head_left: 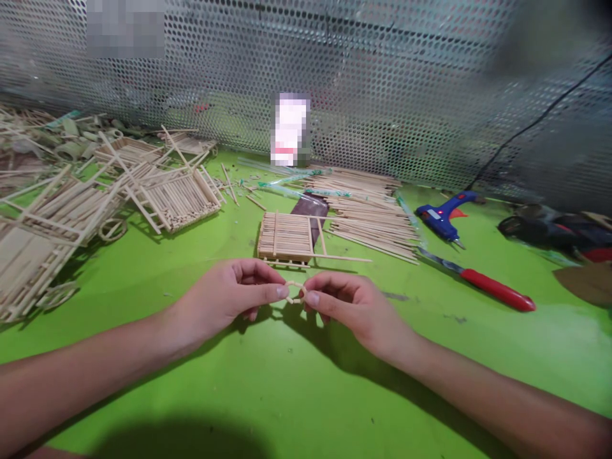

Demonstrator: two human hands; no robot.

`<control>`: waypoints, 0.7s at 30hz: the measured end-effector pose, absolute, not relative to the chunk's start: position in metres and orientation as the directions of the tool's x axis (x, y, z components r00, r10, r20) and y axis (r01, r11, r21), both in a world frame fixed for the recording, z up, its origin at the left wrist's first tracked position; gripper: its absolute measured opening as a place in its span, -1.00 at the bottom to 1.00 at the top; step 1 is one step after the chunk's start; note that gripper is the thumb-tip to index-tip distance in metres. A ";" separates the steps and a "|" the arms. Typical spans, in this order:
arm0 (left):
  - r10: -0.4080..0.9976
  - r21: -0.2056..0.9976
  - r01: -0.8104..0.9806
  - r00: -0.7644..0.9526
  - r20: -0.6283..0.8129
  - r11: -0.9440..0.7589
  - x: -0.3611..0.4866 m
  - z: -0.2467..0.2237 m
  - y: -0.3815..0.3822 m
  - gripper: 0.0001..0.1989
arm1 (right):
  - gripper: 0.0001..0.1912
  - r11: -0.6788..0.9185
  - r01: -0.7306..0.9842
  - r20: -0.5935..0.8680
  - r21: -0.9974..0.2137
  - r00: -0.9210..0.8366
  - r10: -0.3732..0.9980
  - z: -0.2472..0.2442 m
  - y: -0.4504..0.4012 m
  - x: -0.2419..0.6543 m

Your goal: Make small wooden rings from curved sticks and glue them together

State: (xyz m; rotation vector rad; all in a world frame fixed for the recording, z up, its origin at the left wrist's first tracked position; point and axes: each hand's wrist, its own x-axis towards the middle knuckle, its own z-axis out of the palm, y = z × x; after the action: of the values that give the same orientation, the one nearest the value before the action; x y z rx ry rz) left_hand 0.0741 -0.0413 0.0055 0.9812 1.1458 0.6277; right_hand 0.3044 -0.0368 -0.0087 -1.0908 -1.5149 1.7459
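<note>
Between both hands is a small ring of short wooden stick pieces [296, 301], held a little above the green table. My left hand [239, 290] pinches its left side between thumb and fingers. On the opposite side, my right hand [347, 303] grips the ring the same way. Part of the ring is hidden by the fingertips. Just beyond the hands lies a small cart body made of thin sticks [289, 237], with two long shafts reaching to the right; no wheels show on it.
Several stick carts [182, 194] crowd the left, some with round wheels. Loose wooden sticks [373, 220] lie behind the cart body. A blue glue gun [444, 215] with a cord and a red-handled knife [497, 290] rest at right. Perforated metal mesh [382, 95] borders the table's back.
</note>
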 end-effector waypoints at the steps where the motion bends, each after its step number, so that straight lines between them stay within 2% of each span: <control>1: 0.832 0.888 0.059 0.326 -0.448 0.456 0.074 0.005 -0.041 -0.58 | -0.73 -0.187 0.089 -0.206 -0.978 -0.502 0.840 -0.009 -0.036 0.304; 15: 0.843 0.914 0.073 0.364 -0.397 0.399 0.071 0.000 -0.043 -0.54 | -0.70 -0.168 0.106 -0.198 -0.980 -0.515 0.834 -0.008 -0.037 0.304; 18: 0.857 0.930 0.161 0.360 -0.367 0.331 0.069 0.000 -0.046 -0.59 | -0.68 -0.184 0.098 -0.208 -0.978 -0.514 0.832 -0.005 -0.036 0.305; 21: 0.872 0.924 0.339 0.383 -0.306 0.176 0.068 0.001 -0.050 -0.68 | -0.65 -0.205 0.088 -0.222 -0.975 -0.500 0.837 -0.001 -0.036 0.306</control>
State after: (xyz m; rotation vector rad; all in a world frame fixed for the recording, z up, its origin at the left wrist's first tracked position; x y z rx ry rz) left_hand 0.0680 -0.0504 0.0005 1.4015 1.1828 0.5407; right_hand 0.3061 -0.0360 -0.0013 -1.1002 -1.5045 1.7615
